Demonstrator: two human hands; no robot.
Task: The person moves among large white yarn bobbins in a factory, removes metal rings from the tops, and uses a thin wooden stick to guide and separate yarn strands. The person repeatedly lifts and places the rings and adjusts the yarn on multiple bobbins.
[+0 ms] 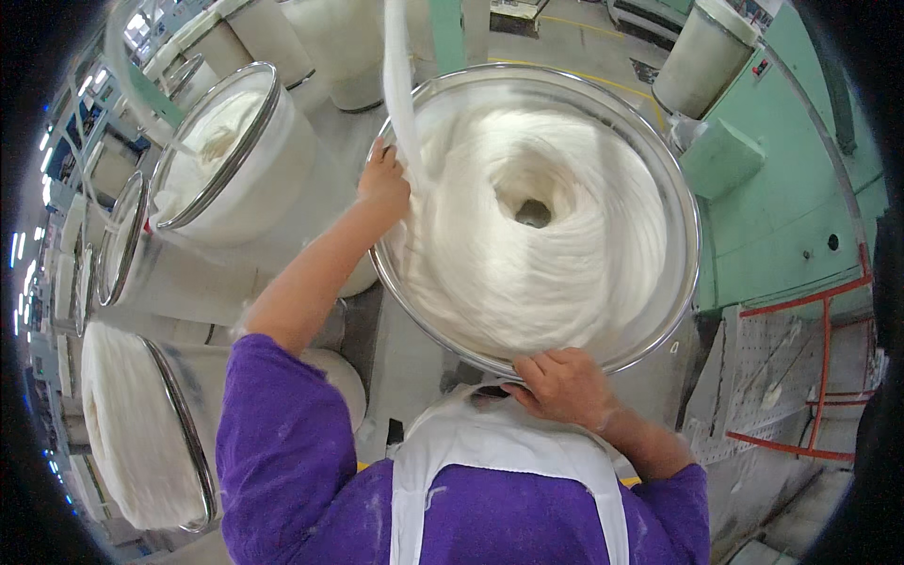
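One wide, round, pale can (674, 245) with a shiny metal rim (695, 235) holds, centrally, a coil of white fibre (603, 235) — apparently well built up; what remains is not shown. Right hand (570, 386): grip closed on the near rim. Left hand (384, 188): at the left rim, beside a thick white strand (399, 85) — grip cannot be told.

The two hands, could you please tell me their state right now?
Left hand: at the can's rim; whether closed cannot be told.
Right hand: closed on the rim's near side.
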